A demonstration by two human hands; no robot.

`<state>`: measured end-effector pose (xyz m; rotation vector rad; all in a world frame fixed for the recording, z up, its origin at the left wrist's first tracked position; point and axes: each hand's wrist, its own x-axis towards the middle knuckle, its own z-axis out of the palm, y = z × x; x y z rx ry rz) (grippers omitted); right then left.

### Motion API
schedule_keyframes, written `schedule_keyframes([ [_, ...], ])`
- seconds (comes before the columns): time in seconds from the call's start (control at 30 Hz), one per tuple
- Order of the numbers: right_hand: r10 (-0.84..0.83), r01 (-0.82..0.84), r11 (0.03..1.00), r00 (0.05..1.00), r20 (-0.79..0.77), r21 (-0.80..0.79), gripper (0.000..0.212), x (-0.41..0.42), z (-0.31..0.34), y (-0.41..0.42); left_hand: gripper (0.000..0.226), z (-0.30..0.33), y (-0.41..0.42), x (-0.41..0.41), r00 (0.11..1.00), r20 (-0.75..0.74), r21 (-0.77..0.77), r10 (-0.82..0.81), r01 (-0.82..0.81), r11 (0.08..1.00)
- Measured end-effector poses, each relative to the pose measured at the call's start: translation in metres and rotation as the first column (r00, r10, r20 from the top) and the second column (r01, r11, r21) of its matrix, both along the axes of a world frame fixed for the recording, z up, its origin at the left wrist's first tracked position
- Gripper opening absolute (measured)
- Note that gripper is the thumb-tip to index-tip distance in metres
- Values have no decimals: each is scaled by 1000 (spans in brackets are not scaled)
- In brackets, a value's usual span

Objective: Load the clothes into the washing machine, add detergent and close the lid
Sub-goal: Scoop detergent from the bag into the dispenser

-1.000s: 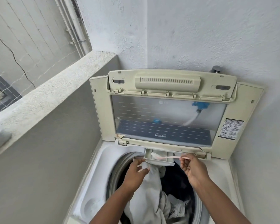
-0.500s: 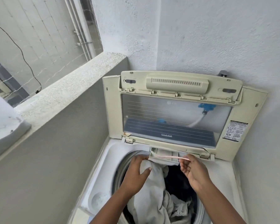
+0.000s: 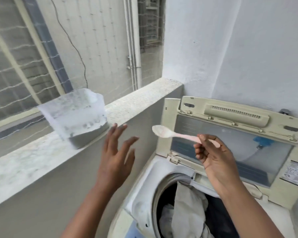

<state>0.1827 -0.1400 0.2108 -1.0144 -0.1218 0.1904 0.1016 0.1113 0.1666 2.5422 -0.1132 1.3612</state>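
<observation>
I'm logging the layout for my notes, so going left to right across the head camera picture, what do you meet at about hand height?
Detergent bag on the ledge → left hand, open → pink spoon → right hand holding its handle → raised washer lid.

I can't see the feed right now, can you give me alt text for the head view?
The right hand holds a pink spoon bowl-up above the open washing machine, while the left hand, fingers spread, reaches toward a detergent bag on the ledge. Clothes fill the drum and the lid stands raised against the wall.
</observation>
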Motion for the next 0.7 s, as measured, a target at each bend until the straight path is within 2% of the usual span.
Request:
schedule_keyframes([
  [0.07,50,-52,998,995,81,30,11,-7,23,23,42,18,25,-19,984,142,-23,111,-109,994],
  [0.17,119,-131,990,972,201,49,16,-17,53,60,69,36,63,-41,942,219,-263,256,-196,945],
  [0.27,184,-198,980,935,303,16,19,-26,74,101,110,41,103,-48,948,69,-499,311,-237,833],
  [0.37,239,-228,971,893,381,-76,19,-34,83,141,132,35,133,-45,959,-154,-625,238,-281,728],
  [0.47,291,-205,952,838,461,-228,18,-38,82,172,133,34,140,-42,975,-219,-744,34,-189,641],
  [0.5,296,-178,945,821,487,-274,18,-38,80,179,130,31,143,-40,976,-217,-751,-13,-158,641],
  [0.63,280,-26,917,755,593,-399,17,-38,66,201,124,31,147,-46,984,-167,-681,54,-155,716],
  [0.7,257,94,888,710,655,-450,18,-38,59,206,114,34,138,-51,994,-98,-618,55,-104,780],
])
